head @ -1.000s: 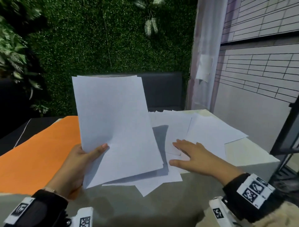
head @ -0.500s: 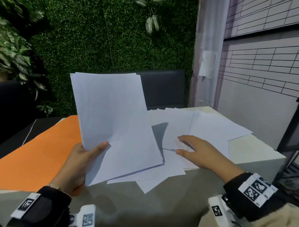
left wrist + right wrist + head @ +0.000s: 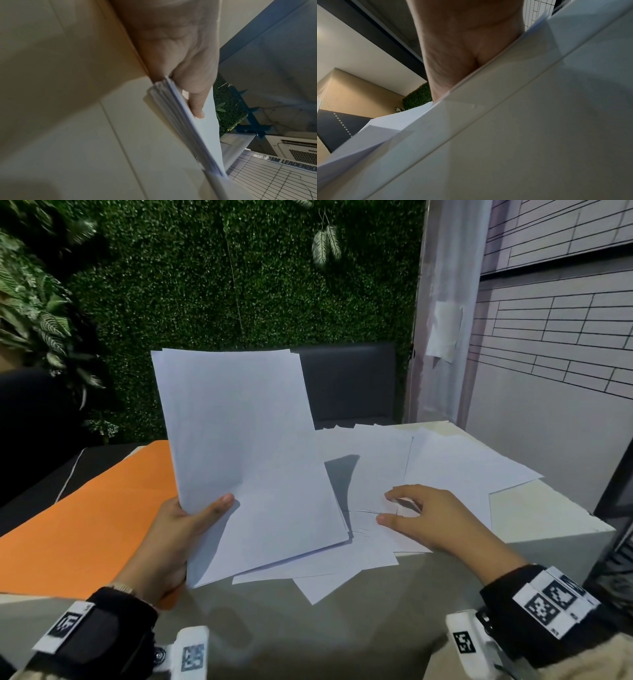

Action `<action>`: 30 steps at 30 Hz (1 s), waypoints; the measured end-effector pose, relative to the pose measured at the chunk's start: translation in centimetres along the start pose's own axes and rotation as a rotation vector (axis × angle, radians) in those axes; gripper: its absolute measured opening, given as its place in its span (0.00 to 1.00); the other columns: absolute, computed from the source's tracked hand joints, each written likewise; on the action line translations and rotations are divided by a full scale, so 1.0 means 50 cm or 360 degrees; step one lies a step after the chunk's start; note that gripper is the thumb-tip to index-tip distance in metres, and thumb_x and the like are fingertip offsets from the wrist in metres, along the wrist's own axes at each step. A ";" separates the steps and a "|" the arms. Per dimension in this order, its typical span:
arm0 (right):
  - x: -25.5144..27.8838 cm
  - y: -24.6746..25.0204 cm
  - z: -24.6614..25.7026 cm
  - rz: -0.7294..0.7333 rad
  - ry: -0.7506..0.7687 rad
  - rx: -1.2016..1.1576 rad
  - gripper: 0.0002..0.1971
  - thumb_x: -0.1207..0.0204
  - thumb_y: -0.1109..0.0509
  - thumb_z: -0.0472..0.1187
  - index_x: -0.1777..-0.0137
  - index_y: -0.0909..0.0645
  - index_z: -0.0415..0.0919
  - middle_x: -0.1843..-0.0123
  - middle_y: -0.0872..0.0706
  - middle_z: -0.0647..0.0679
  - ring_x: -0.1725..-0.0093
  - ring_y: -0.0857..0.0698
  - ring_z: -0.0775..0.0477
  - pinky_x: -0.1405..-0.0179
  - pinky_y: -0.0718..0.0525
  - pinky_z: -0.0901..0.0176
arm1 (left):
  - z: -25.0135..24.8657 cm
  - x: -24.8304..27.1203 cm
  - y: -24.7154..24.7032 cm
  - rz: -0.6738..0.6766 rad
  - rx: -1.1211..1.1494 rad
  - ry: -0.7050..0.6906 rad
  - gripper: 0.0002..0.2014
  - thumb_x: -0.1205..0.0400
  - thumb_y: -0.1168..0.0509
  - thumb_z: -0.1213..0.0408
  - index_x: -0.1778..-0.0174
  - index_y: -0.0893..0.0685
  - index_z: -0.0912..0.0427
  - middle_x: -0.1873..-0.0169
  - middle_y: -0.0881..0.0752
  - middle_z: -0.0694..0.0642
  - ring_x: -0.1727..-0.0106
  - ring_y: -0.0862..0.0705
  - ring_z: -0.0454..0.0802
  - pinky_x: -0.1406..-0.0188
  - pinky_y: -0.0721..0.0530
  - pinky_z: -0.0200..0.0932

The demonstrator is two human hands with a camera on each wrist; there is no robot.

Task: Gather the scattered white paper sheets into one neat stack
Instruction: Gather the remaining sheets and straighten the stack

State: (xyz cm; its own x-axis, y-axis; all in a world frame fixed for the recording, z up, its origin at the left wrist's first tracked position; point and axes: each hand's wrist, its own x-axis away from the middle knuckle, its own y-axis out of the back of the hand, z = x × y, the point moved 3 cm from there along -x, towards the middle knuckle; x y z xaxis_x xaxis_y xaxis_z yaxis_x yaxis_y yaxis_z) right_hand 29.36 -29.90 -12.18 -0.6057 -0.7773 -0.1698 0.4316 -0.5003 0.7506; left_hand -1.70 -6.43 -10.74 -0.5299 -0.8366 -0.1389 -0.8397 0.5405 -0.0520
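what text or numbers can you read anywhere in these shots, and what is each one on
"SM LEADERBO": on the white gridded board in the left wrist view. The letters before it are blurred and the rest is cut off by the frame edge.
No readable letters on the wrist bands, only black-and-white square code patterns.
No text on the held paper stack or the loose sheets; the faces in view are blank.

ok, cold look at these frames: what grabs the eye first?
The tall paper stack, held up in the left hand at centre-left. Right of it, loose sheets lie fanned over the table, the right hand pinching one. An orange sheet glows at left.
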 end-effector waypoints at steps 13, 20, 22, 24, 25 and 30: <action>-0.021 -0.014 0.064 0.0121 0.0210 0.0748 0.21 0.18 0.36 0.62 0.31 0.15 0.55 0.38 0.14 0.56 0.43 0.14 0.52 0.41 0.15 0.58 | -0.005 0.004 0.001 0.0049 0.0025 -0.0002 0.11 0.13 0.26 0.66 0.35 0.07 0.62 0.42 0.02 0.62 0.46 0.03 0.64 0.37 0.09 0.65; -0.019 -0.022 0.084 0.0071 0.0308 0.0650 0.09 0.18 0.32 0.50 0.44 0.11 0.56 0.45 0.11 0.62 0.50 0.14 0.58 0.44 0.12 0.60 | -0.003 0.002 0.004 0.0061 0.0051 0.0005 0.12 0.12 0.25 0.66 0.34 0.07 0.63 0.42 0.02 0.62 0.44 0.03 0.67 0.37 0.09 0.64; -0.019 -0.024 0.089 0.0064 0.0309 0.0667 0.09 0.17 0.33 0.49 0.46 0.11 0.56 0.48 0.10 0.62 0.51 0.13 0.58 0.45 0.11 0.61 | -0.002 0.003 0.005 0.0065 0.0051 -0.0001 0.12 0.13 0.25 0.66 0.34 0.07 0.63 0.42 0.03 0.63 0.43 0.03 0.67 0.37 0.08 0.65; -0.022 -0.023 0.092 0.0039 0.0304 0.0682 0.09 0.18 0.33 0.48 0.47 0.11 0.56 0.50 0.09 0.62 0.53 0.13 0.57 0.47 0.11 0.60 | -0.001 0.003 0.006 0.0069 0.0057 -0.0001 0.12 0.13 0.25 0.66 0.34 0.07 0.63 0.41 0.03 0.63 0.43 0.03 0.67 0.35 0.09 0.66; -0.023 -0.022 0.094 0.0039 0.0300 0.0691 0.09 0.18 0.33 0.47 0.49 0.11 0.55 0.52 0.10 0.61 0.54 0.13 0.56 0.48 0.10 0.59 | -0.001 0.002 0.006 0.0070 0.0062 0.0000 0.12 0.13 0.25 0.66 0.34 0.07 0.63 0.41 0.03 0.63 0.43 0.03 0.67 0.35 0.09 0.67; -0.030 -0.020 0.096 0.0085 0.0272 0.0761 0.07 0.18 0.35 0.45 0.52 0.15 0.53 0.55 0.12 0.58 0.58 0.14 0.53 0.53 0.10 0.56 | -0.001 0.003 0.007 0.0070 0.0053 -0.0008 0.12 0.13 0.25 0.66 0.34 0.07 0.63 0.42 0.03 0.63 0.44 0.03 0.67 0.36 0.08 0.66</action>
State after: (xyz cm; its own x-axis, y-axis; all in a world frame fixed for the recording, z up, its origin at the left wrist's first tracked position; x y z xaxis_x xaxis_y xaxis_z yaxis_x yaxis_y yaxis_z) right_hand 26.64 -26.41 -9.60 -0.4562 -0.8682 -0.1952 0.0807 -0.2588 0.9626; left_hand -2.06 -6.39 -10.72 -0.5655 -0.8115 -0.1470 -0.8111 0.5795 -0.0787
